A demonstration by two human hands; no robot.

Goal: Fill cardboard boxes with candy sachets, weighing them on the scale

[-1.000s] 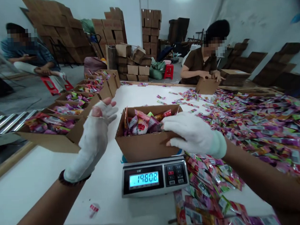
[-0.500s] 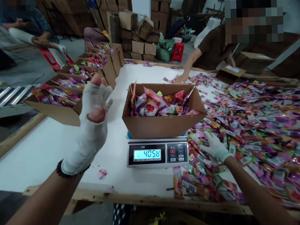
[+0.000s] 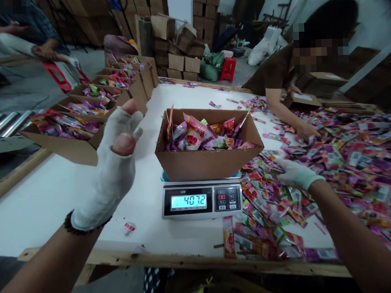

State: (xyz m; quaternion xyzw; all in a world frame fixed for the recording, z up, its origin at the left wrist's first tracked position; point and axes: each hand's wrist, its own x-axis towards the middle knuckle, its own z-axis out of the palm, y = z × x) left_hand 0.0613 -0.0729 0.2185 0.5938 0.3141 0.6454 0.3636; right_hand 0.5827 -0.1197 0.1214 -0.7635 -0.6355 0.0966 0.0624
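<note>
- Brown cardboard forms the open box [image 3: 209, 164], which sits upright on the scale [image 3: 202, 216] near the middle of the white table [image 3: 145, 178].
- Colourful packets [image 3: 195, 136] fill much of the box, some standing up past its rim.
- Lit blue, the scale's display [image 3: 189, 202] reads 407.2.
- White-gloved, the left hand [image 3: 116, 160] is raised to the left of the box, apart from it; thumb and fingers are loosely spread, with nothing between them. A dark bracelet [image 3: 69, 223] circles that wrist.
- Also gloved, the right hand [image 3: 294, 174] is low at the loose heap [image 3: 350, 166] right of the box, fingers stretched toward it; I cannot tell whether they grip any packet.
- Beyond it, a co-worker in a brown top [image 3: 276, 73] has a bare hand [image 3: 307, 130] on the same heap.
- Filled boxes [image 3: 62, 147] stand in a row along the table's left side.
</note>
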